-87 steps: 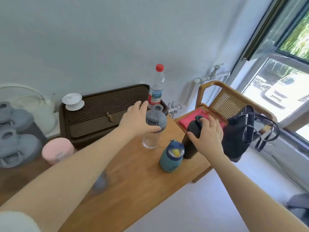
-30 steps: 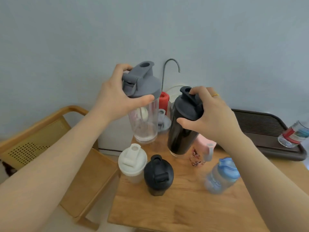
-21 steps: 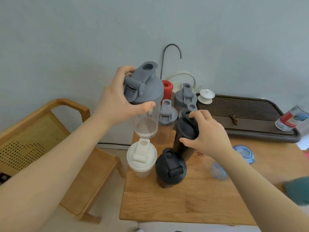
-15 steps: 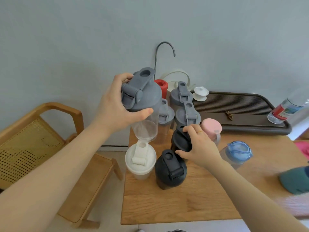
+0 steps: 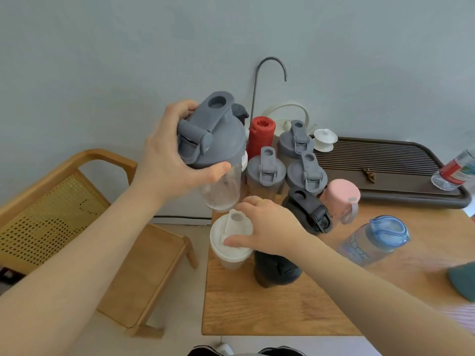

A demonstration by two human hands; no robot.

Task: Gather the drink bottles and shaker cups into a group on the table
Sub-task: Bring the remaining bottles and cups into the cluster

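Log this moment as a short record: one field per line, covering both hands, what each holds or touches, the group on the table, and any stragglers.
left hand: holds the clear grey-lidded shaker aloft, above the table's left end
right hand: rests on the white-lidded cup, grip unclear
group: three grey-lidded cups, red bottle, black shaker, pink cup
stragglers: blue bottle to the right; water bottle on the dark tray
surface: wooden table

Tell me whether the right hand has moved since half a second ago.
Yes. The right hand left the black shaker and went left onto the white cup.
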